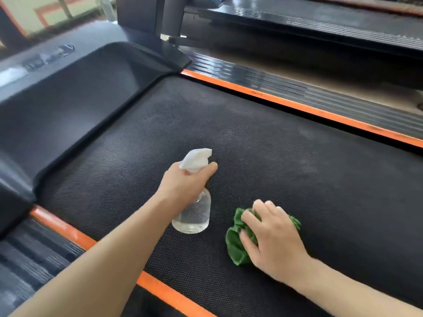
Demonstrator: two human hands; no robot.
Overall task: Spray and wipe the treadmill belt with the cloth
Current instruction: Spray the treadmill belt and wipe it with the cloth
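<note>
The right hand [272, 236] lies nearest, fingers curled over a crumpled green cloth [238, 245] and pressing it onto the black dotted treadmill belt [297, 179]. Just to its left, the left hand [185, 181] grips the neck of a clear plastic spray bottle with a white trigger head [194, 211], forefinger stretched along the trigger, nozzle aimed away over the belt. Orange side strips [297, 104] border the belt on both sides of the hands. Beyond the hands rises the dark motor hood [68, 99].
</note>
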